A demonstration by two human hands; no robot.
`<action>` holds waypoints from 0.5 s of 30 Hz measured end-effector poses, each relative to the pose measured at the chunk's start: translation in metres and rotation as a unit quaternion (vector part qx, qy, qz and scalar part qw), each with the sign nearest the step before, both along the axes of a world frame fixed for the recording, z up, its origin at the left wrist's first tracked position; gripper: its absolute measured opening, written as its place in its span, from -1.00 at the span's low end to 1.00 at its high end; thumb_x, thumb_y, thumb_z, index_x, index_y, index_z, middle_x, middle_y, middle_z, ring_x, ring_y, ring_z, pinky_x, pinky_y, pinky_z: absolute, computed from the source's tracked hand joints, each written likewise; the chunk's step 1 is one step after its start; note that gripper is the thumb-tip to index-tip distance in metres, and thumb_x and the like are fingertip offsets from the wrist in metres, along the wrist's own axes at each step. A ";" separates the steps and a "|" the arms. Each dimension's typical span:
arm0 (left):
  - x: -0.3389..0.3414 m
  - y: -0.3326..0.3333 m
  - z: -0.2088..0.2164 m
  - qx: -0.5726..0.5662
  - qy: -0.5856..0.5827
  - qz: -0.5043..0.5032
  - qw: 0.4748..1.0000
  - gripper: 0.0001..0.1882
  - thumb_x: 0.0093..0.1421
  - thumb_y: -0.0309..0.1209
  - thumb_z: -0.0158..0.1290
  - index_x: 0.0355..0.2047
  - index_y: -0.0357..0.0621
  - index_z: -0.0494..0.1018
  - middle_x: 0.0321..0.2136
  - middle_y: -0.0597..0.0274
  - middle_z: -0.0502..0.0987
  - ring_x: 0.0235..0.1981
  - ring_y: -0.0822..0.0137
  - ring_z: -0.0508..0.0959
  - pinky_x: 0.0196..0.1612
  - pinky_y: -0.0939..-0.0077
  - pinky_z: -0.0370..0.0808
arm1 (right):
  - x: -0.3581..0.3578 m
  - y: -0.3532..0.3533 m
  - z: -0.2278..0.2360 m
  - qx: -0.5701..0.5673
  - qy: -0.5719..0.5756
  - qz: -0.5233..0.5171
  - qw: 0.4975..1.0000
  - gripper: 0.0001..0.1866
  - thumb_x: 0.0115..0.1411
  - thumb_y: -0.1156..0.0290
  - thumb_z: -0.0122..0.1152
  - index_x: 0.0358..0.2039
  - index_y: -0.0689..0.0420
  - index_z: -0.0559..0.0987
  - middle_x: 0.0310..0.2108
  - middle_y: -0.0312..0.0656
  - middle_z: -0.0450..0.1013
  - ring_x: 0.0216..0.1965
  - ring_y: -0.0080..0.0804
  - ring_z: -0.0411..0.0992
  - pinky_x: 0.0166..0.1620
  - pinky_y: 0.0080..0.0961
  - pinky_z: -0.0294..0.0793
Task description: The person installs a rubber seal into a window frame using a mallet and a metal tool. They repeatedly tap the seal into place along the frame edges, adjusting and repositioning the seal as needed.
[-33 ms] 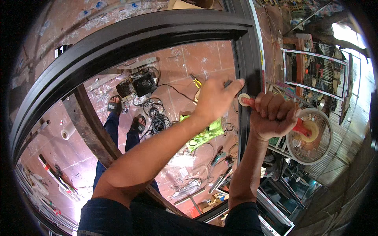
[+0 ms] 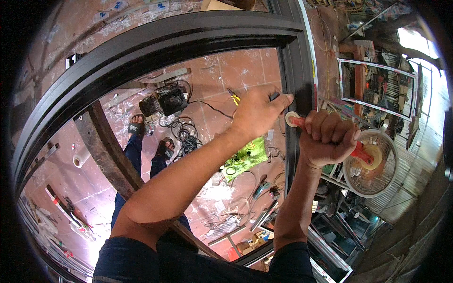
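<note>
My right hand [image 2: 325, 141] is closed in a fist around a spline roller [image 2: 361, 154]. The roller has a red handle and a cream wheel at each end; its smaller wheel [image 2: 293, 119] rests at the inner edge of the dark grey frame [image 2: 299, 70]. Close to that wheel, my left hand [image 2: 257, 113] pinches a small black piece [image 2: 274, 96] between thumb and fingers, beside the same frame member. Most of the black piece is hidden by the fingers, so its full shape does not show.
Below the frame, the tiled floor holds tangled black cable [image 2: 186, 137], yellow-handled pliers [image 2: 234, 97] and a bright green bag [image 2: 250, 158]. A dark beam [image 2: 111, 151] crosses under the frame at left. At right stand a round fan guard [image 2: 394, 174] and a white-edged frame [image 2: 377, 63].
My left hand has shifted slightly up and left, and more of the black piece shows. The right hand and roller stay in place.
</note>
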State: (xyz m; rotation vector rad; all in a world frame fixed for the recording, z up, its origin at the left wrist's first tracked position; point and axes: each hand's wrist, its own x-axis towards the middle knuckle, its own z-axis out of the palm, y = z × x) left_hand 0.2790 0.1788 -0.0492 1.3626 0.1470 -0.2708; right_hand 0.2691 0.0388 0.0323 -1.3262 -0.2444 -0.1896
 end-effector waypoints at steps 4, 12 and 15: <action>0.021 0.018 -0.006 0.099 -0.086 -0.092 0.987 -0.59 0.27 -0.18 0.20 -0.45 -0.39 0.59 -0.56 -0.11 0.61 -0.52 0.13 0.64 -0.34 0.24 0.53 | 0.000 0.005 0.000 0.012 0.007 -0.030 0.999 -0.45 0.45 -0.10 0.00 -0.60 -0.09 0.18 -0.71 -0.42 0.04 -0.67 -0.54 0.02 -0.50 -0.45 0.12; 0.037 0.024 -0.001 0.108 -0.016 -0.170 0.979 -0.60 0.21 -0.18 0.25 -0.47 -0.37 0.60 -0.61 -0.04 0.61 -0.55 0.20 0.66 -0.37 0.24 0.56 | -0.004 0.002 -0.007 -0.025 -0.047 0.011 0.999 -0.45 0.49 -0.08 -0.06 -0.59 -0.04 0.20 -0.70 -0.35 0.10 -0.67 -0.47 0.10 -0.51 -0.41 0.18; 0.044 0.030 0.002 0.083 0.017 -0.226 0.970 -0.62 0.18 -0.19 0.26 -0.47 -0.37 0.61 -0.62 -0.01 0.60 -0.56 0.25 0.64 -0.38 0.25 0.56 | -0.004 0.000 -0.009 -0.013 -0.031 0.018 0.999 -0.44 0.49 -0.08 -0.06 -0.61 -0.06 0.18 -0.71 -0.37 0.07 -0.66 -0.48 0.06 -0.51 -0.41 0.16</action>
